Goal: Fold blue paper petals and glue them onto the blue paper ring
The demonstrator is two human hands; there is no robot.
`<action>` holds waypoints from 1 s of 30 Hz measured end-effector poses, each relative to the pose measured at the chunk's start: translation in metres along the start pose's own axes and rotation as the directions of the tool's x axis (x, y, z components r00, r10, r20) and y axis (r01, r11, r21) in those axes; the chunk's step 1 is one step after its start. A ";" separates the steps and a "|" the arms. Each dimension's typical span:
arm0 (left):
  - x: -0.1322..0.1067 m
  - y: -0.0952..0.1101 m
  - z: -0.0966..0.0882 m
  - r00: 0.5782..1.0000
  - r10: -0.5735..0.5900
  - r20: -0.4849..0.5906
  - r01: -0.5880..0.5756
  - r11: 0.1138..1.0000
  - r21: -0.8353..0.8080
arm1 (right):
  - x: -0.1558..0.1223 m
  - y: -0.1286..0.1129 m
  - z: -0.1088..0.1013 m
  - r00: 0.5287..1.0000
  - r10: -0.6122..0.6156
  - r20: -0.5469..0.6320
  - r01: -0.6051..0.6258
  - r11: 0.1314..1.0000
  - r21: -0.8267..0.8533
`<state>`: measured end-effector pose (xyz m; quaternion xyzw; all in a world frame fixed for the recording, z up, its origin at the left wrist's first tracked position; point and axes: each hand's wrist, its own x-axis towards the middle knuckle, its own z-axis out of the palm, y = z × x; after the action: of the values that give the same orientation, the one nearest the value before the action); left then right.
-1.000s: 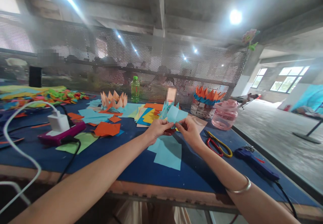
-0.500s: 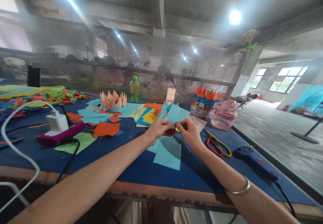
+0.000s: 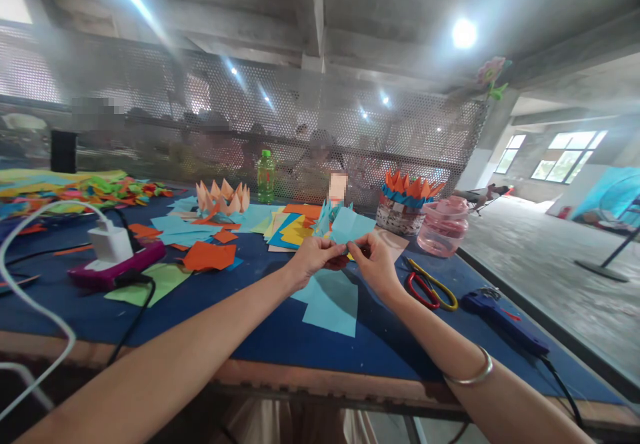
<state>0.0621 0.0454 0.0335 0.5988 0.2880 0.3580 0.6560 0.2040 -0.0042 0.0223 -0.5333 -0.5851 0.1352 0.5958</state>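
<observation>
Both hands meet above the blue table, pinching a folded light blue paper [image 3: 352, 226] between their fingertips. My left hand [image 3: 313, 261] grips its near left side, and my right hand [image 3: 374, 265] pinches its lower edge. A spiky blue paper piece [image 3: 324, 221] rises just behind it. A dark red piece [image 3: 336, 263] shows under my fingers, partly hidden. Loose light blue sheets [image 3: 331, 304] lie below my hands. Stacked coloured paper [image 3: 293, 231] lies just beyond my left hand.
An orange paper lotus [image 3: 223, 197] and green bottle [image 3: 265, 177] stand beyond. At right are a paper-trimmed basket [image 3: 403, 217], pink jar [image 3: 443, 227], scissors [image 3: 427, 289] and blue glue gun [image 3: 500, 321]. A white charger [image 3: 109, 244] sits on a magenta power strip [image 3: 117, 264].
My fingers have drawn slightly closer around the light blue paper. The whole scene has drifted a little left in view; the paper stays held in both hands.
</observation>
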 end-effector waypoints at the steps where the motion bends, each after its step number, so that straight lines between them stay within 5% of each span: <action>1: 0.000 0.000 0.000 1.000 -0.001 0.002 0.001 1.000 0.000 | 0.000 0.000 0.000 1.000 -0.001 -0.003 0.001 1.000 -0.007; 30: 0.001 0.001 -0.003 0.997 -0.047 -0.055 0.048 0.999 0.012 | 0.001 0.003 -0.001 1.000 0.024 0.013 -0.025 0.999 0.044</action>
<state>0.0601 0.0476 0.0341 0.5862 0.3225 0.3568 0.6519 0.2067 -0.0024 0.0206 -0.5263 -0.5792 0.1588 0.6019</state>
